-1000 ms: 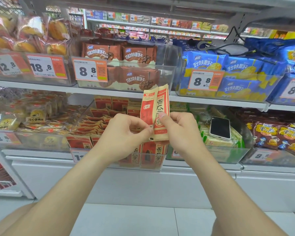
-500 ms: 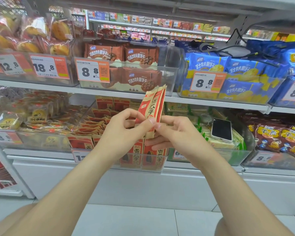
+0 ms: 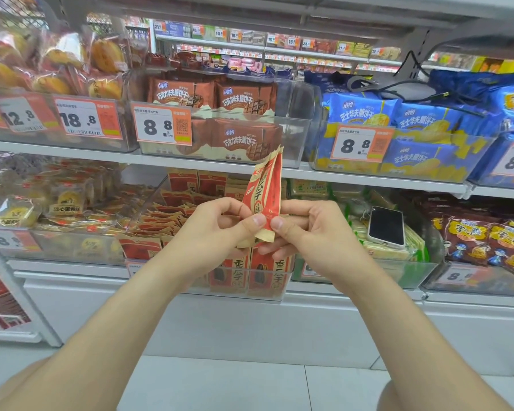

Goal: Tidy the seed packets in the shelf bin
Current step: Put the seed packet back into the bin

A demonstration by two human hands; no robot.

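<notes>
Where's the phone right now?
In the head view, the phone lies screen up on pale packets in the lower-shelf bin right of the seed packet bin, just beyond the right hand pinching seed packets.

At mid-frame the left hand and right hand together pinch the lower end of a few red-and-tan seed packets, tilted up to the right before the clear shelf bin of like packets, a phone lying in the right-hand neighbouring bin.

seed packets: red-tan, tilted, held above bin | bin: clear, packets inside
</notes>
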